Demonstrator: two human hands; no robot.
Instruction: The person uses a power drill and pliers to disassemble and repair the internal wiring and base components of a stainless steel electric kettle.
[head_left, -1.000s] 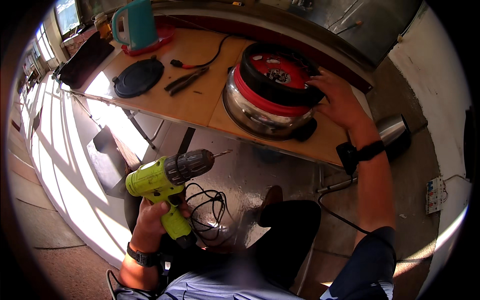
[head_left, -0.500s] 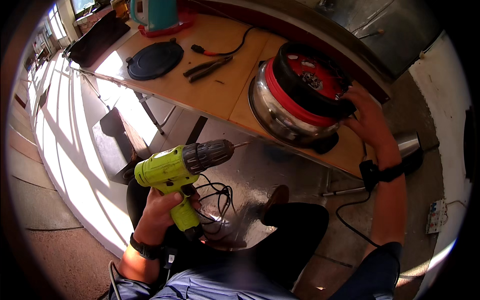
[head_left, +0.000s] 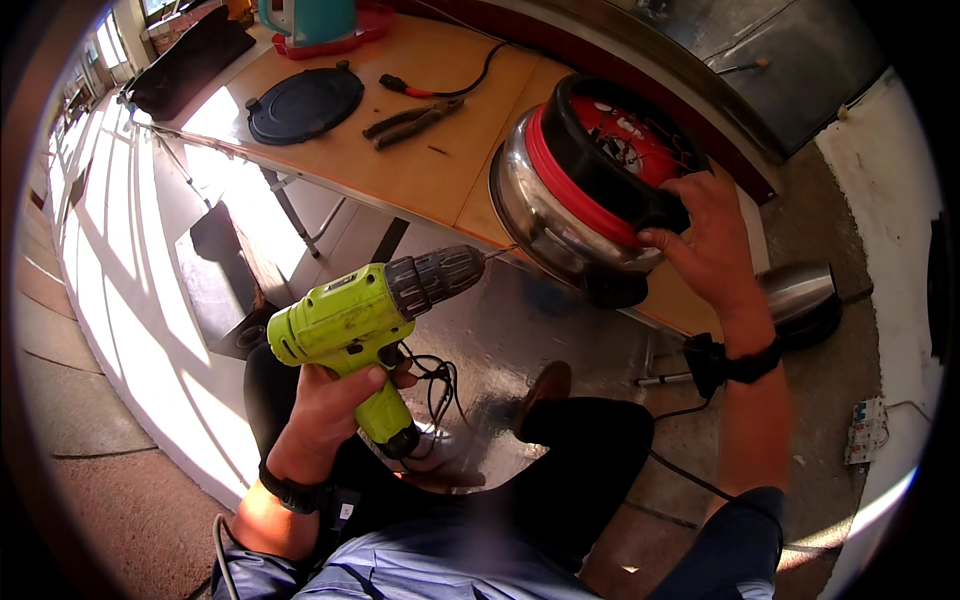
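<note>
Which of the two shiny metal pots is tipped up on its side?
The big steel cooker on the wooden table, tilted under the right hand, with its red-and-black underside showing. The smaller steel pot sits on the floor.

The right hand [head_left: 712, 245] now tips the round steel appliance [head_left: 585, 190] up on its edge at the table [head_left: 420, 170] rim. The lime-green drill [head_left: 370, 315] in the left hand [head_left: 330, 410] sits closer to that appliance than before.

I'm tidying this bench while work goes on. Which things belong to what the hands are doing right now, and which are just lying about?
In use:
- lime-green drill, gripped by the left hand
- upturned cooker with red and black base, tilted at the table edge, held by the right hand

Lying about:
- pliers
- round black lid
- teal kettle
- red-handled tool with black cord
- steel pot on the floor
</note>
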